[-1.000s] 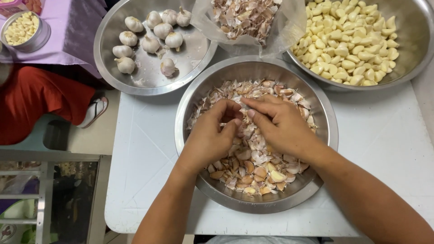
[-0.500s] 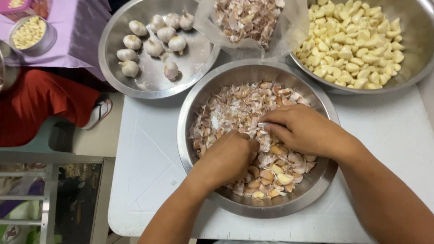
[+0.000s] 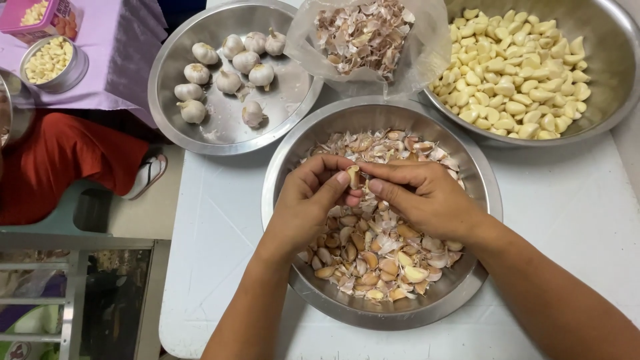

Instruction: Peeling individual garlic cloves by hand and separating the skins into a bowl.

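Observation:
A steel bowl (image 3: 480, 200) in the middle of the white table holds unpeeled garlic cloves and loose papery skins. Both hands hover over it. My left hand (image 3: 310, 207) pinches a single garlic clove (image 3: 353, 176) between thumb and fingers. My right hand (image 3: 427, 197) meets it from the right, thumb and forefinger on the same clove. My forearms cover part of the bowl's contents.
A steel bowl (image 3: 167, 100) of whole garlic bulbs sits at upper left. A clear bag of skins (image 3: 363, 37) lies at top centre. A large bowl (image 3: 613, 87) of peeled cloves is at upper right. A person in red (image 3: 60, 160) sits left by a small tin (image 3: 50, 63).
Half a second ago my left hand was digging low in the cloves. It has come up with one clove, and both hands now meet on it above the bowl.

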